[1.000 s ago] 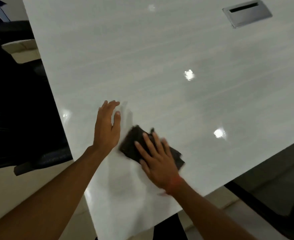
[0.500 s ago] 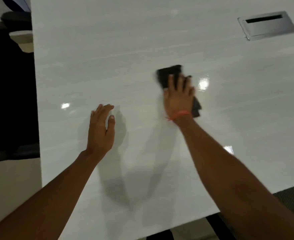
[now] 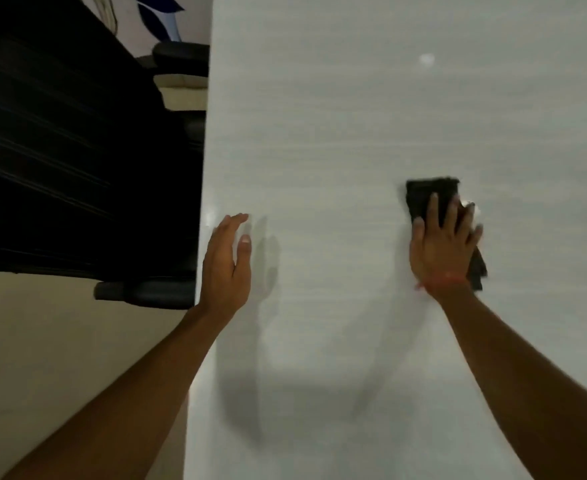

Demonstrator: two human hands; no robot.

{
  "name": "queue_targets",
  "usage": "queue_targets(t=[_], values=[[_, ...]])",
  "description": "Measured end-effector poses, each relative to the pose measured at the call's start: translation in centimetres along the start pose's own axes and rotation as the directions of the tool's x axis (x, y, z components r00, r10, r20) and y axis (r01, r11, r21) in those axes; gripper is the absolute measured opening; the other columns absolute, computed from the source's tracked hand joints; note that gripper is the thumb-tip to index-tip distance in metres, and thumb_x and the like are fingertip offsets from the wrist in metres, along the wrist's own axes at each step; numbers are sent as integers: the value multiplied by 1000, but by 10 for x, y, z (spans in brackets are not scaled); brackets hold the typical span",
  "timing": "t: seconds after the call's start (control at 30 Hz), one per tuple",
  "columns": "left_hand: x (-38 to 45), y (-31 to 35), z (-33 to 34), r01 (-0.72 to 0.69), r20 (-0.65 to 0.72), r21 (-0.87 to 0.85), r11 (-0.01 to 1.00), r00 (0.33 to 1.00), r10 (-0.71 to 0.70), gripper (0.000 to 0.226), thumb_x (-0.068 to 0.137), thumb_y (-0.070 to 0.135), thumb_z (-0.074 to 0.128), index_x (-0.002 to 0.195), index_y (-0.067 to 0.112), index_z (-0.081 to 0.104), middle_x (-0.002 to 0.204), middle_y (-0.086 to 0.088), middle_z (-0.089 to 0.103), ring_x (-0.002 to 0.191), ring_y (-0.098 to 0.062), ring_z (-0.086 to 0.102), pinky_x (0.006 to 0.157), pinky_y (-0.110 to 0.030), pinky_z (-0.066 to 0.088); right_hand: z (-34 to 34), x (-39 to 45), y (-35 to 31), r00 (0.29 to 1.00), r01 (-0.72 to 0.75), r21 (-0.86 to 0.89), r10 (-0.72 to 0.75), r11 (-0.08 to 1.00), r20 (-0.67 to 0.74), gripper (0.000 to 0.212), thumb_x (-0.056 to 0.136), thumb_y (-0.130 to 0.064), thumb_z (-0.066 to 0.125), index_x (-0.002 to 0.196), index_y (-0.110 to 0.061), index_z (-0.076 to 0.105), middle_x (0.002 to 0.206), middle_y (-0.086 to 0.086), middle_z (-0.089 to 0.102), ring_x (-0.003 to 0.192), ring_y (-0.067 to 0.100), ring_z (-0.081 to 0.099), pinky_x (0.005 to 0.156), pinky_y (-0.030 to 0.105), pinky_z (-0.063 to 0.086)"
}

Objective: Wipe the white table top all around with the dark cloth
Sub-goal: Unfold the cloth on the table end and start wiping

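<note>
Both hands are lying on the white table top, well apart from each other. At the right of the frame the right hand is pressing flat on the dark cloth, its fingers spread and pointing toward the top of the frame; the cloth is showing as a dark block beyond the fingertips and as a crumpled edge sticking out past the hand's right side near the wrist, where a thin red band is circling the arm. Near the middle of the frame the left hand is resting open and empty, fingers together and extended, just inside the table's left edge, its shadow falling on the surface beside it. Both bare forearms are reaching in from the bottom corners. Beyond the left edge, a dark chair is filling the upper left of the frame, blurred, with pale floor below it.
</note>
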State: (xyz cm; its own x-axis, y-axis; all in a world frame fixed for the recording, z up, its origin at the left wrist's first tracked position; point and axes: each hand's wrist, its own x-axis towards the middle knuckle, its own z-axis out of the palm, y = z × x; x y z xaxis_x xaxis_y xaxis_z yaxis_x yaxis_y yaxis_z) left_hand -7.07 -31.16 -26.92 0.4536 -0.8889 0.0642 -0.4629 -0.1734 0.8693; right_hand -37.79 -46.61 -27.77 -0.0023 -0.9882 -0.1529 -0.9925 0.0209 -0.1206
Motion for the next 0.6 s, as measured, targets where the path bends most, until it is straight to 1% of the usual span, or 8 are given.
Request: queue_targets(t=[0.13, 0.2, 0.3, 0.37, 0.4, 0.5, 0.53, 0.6], values=[[21, -27, -31, 13, -42, 27, 1000, 999, -12, 45, 104, 34, 36, 137, 8, 54, 140, -9, 56, 135, -26, 48, 110, -52, 40, 27, 31, -171, 957, 284, -16, -285, 959, -53, 67, 96, -46, 11, 155, -19, 28, 162, 17, 22, 148, 47, 15, 116, 62, 18], [33, -34, -46, 34, -77, 17, 999, 996, -32, 45, 104, 34, 36, 138, 10, 53, 142, -10, 55, 136, -27, 47, 111, -52, 39, 42, -12, -233, 849, 527, -43, -528, 849, -15, 64, 98, -45, 15, 156, -21, 28, 163, 15, 21, 148, 45, 16, 116, 61, 18], [46, -38, -63, 33, -112, 25, 999, 993, -30, 47, 104, 32, 34, 141, 8, 50, 144, -10, 52, 137, -24, 46, 113, -47, 38, 51, -97, -236, 630, 776, -48, -768, 629, 109, 58, 104, -46, 24, 158, -27, 18, 166, 9, 10, 152, 39, 4, 121, 57, 8], [51, -39, -64, 38, -108, 10, 999, 993, -36, 47, 104, 32, 34, 141, 8, 50, 145, -9, 52, 136, -21, 46, 113, -43, 38, 47, -121, -195, 590, 806, -37, -795, 591, 138, 57, 104, -46, 28, 158, -30, 18, 167, 6, 8, 153, 36, 4, 122, 56, 8], [53, -39, -63, 52, -105, -7, 999, 993, -53, 47, 104, 32, 34, 140, 8, 50, 145, -9, 52, 135, -20, 46, 113, -43, 38, 44, -121, -172, 619, 784, -42, -775, 620, 129, 57, 103, -45, 30, 157, -30, 22, 166, 7, 13, 152, 36, 10, 120, 58, 13], [53, -40, -56, 87, -84, -57, 995, 992, -92, 46, 103, 29, 36, 141, 8, 50, 145, -7, 52, 136, -19, 46, 113, -45, 38, 27, -77, -122, 840, 542, -108, -534, 833, 95, 59, 99, -46, 28, 155, -26, 30, 162, 12, 26, 147, 39, 25, 114, 62, 25], [51, -41, -55, 88, -75, -67, 994, 993, -93, 45, 103, 28, 37, 142, 8, 49, 145, -7, 52, 136, -20, 46, 113, -46, 38, 22, -53, -119, 898, 440, -121, -433, 890, 83, 60, 100, -48, 23, 155, -24, 28, 162, 14, 25, 147, 40, 24, 115, 63, 22], [46, -45, -59, 76, -61, -76, 994, 995, -81, 45, 103, 27, 37, 142, 9, 49, 146, -7, 51, 138, -22, 44, 114, -47, 37, 16, -5, -143, 960, 278, -80, -274, 957, 65, 65, 99, -52, 13, 157, -24, 21, 164, 14, 18, 150, 40, 14, 118, 62, 14]])
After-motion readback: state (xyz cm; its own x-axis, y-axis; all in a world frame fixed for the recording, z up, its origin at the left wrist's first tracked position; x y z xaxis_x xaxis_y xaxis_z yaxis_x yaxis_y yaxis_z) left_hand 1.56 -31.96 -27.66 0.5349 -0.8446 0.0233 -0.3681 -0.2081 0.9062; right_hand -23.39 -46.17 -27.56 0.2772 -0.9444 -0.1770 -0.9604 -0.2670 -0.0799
